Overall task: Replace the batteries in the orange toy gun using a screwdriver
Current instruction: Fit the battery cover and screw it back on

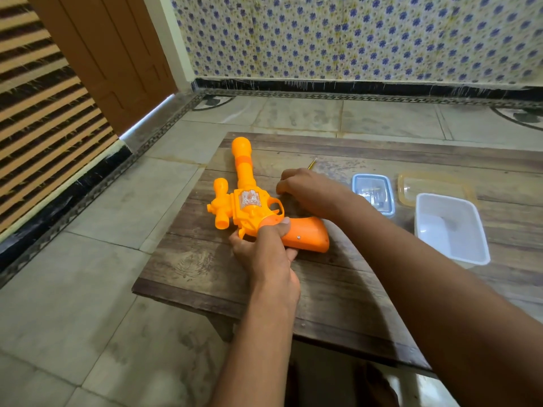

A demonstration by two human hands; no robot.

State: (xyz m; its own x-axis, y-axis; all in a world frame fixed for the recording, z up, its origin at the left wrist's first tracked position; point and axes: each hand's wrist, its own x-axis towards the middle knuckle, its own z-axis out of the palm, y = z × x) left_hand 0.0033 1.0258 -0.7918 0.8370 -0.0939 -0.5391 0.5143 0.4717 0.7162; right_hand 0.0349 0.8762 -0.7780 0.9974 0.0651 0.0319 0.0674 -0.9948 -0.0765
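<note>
So, white tub (452,227) and small clear box (373,193) off to the right on the wooden surface (205,265), orange toy gun (249,201) lying flat, left hand (264,248) gripping its handle, right hand (308,192) curled over a thin yellow screwdriver (312,164) just behind the trigger guard

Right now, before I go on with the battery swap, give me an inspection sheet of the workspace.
Surface: low wooden table, worn and scratched, standing on a tiled floor.
Job's things: orange toy gun lies flat, barrel pointing away; a screw still sits in the grip. A thin yellow tool tip pokes out beyond the right hand, probably the screwdriver.
Clutter: small clear box with small items inside, orange-rimmed lid, empty white tub.
Hands: left hand grips the gun at the grip; right hand is curled beside the trigger guard, contents hidden.
Cables: nothing seen.
Surroundings: flowered tile wall, brown door.
</note>
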